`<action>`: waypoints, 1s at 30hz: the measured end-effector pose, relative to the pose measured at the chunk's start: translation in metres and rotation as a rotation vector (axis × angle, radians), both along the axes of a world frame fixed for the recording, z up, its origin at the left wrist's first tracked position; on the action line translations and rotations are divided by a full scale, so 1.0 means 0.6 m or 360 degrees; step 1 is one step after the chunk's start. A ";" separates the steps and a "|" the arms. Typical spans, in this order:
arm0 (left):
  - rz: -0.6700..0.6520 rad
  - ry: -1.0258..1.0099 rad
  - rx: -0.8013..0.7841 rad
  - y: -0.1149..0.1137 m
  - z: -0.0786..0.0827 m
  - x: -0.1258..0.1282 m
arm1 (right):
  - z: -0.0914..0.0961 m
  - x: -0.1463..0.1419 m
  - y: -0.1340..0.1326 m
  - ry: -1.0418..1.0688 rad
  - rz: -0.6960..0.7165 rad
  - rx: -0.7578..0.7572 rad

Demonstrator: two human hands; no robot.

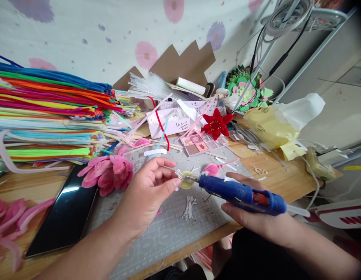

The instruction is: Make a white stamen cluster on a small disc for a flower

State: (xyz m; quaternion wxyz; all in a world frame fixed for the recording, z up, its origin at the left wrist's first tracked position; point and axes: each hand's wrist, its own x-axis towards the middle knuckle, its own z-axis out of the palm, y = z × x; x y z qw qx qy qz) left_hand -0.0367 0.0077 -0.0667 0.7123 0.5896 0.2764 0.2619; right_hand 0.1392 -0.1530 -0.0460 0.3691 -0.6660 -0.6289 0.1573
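My left hand pinches white flower stamens at a small round yellow-green piece above the grey cutting mat. My right hand is wrapped round a blue hot glue gun, and a glue stick juts from its rear. The gun's metal nozzle meets the yellow-green piece, though exact contact is hard to make out. Below lies a loose bunch of white stamens. A pink petal piece rests just behind the nozzle.
Bundled coloured pipe cleaners are piled at the left. A pink fuzzy flower sits beside a black tablet. Towards the back are a red flower, a palette and a box. A yellow bag stands at right.
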 end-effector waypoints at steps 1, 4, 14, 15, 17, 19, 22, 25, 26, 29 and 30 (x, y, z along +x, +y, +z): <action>0.0001 -0.0005 -0.0010 0.000 0.001 0.000 | 0.000 0.001 -0.001 0.0014 -0.0011 0.0013; 0.0010 -0.0012 -0.0020 -0.001 0.003 -0.002 | 0.000 0.007 -0.005 0.0087 -0.0008 -0.0005; 0.0025 0.0000 -0.0024 0.000 0.003 -0.001 | -0.002 0.006 -0.005 0.0122 -0.0078 0.0038; 0.0026 0.0001 -0.0025 0.000 0.003 -0.001 | -0.001 0.006 -0.004 0.0115 -0.0080 0.0049; 0.0032 0.0005 -0.0018 0.000 0.003 -0.002 | -0.001 0.006 -0.003 0.0098 -0.0081 0.0054; 0.0042 0.0011 -0.0012 0.000 0.003 -0.001 | -0.003 0.009 -0.005 0.0066 -0.0076 0.0054; 0.0061 -0.0001 -0.0023 0.001 0.003 0.000 | -0.005 0.016 -0.008 0.0022 -0.0061 0.0025; 0.0070 -0.0029 -0.0060 0.001 0.003 0.001 | -0.006 0.021 -0.011 0.0059 -0.0044 -0.0072; 0.0072 -0.0035 -0.0071 0.001 0.003 0.001 | -0.005 0.021 -0.011 0.0074 -0.0028 -0.0095; 0.0094 -0.0031 -0.0082 0.001 0.003 0.001 | -0.003 0.018 -0.010 0.0033 -0.0028 -0.0066; 0.0101 -0.0028 -0.0082 0.001 0.003 0.001 | -0.002 0.017 -0.009 0.0007 -0.0042 -0.0055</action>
